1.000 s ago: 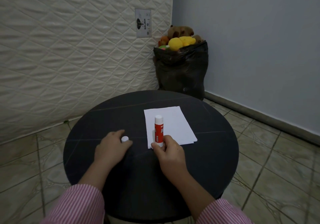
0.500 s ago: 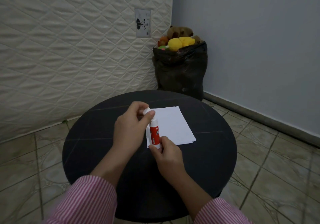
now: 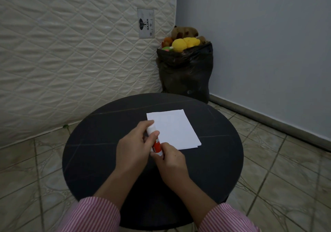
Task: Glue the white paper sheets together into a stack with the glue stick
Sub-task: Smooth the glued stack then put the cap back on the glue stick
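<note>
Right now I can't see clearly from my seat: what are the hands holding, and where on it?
Both hold the glue stick: the right hand pinches its lower end, the left hand grips its white capped top.

The glue stick (image 3: 156, 143) — red-orange body, white cap at the top — stands tilted, cap leaning toward 11 o'clock, its base at the near-left corner of the paper. The white sheets (image 3: 174, 129) lie flat on the dark round tabletop (image 3: 100, 142), just past centre toward 1 o'clock — edges slightly fanned at the near-right corner, long side running toward 11.
</note>
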